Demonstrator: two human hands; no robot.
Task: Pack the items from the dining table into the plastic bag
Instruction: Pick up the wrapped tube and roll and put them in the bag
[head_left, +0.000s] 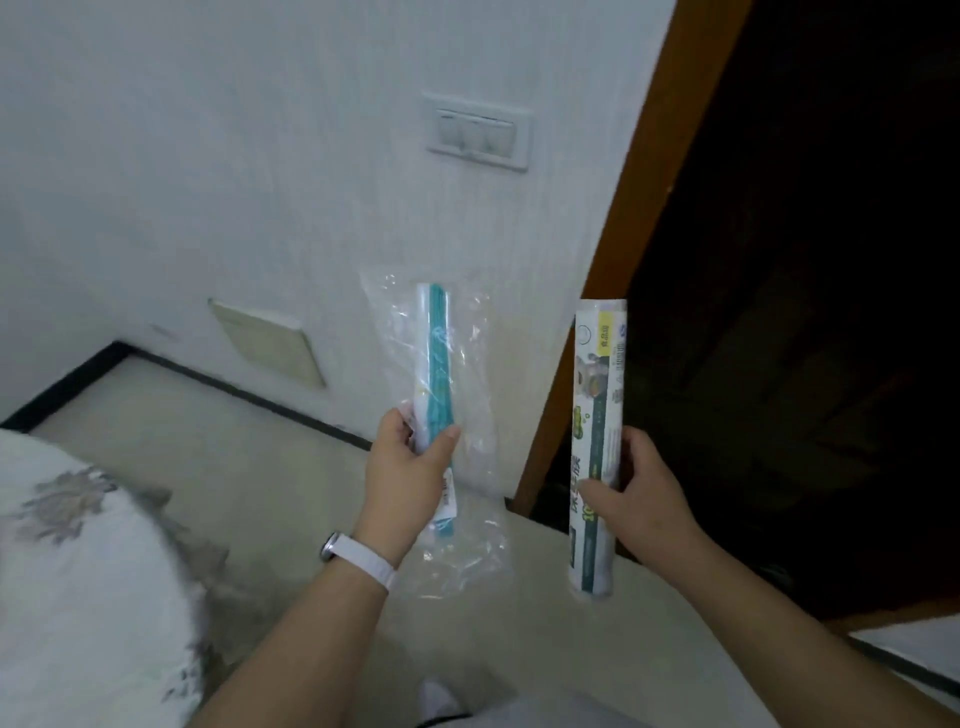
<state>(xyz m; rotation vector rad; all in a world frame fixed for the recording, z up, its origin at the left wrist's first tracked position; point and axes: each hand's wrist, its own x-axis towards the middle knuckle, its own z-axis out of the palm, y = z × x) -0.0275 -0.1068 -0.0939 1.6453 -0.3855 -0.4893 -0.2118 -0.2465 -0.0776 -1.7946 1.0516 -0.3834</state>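
Left hand (402, 470) grips a clear crinkly plastic bag (441, 415) with a teal-and-white roll (434, 358) inside, mid-frame. Right hand (631, 499) is wrapped around a long green-and-white printed roll (597, 415), just right of it.

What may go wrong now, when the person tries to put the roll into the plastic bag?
1. The left grip pinches the plastic bag around the teal item already inside, so no opening is held wide; the roll in the right grip may catch on the film.
2. The bag looks thin, and both items are long; a roll end might tear it.
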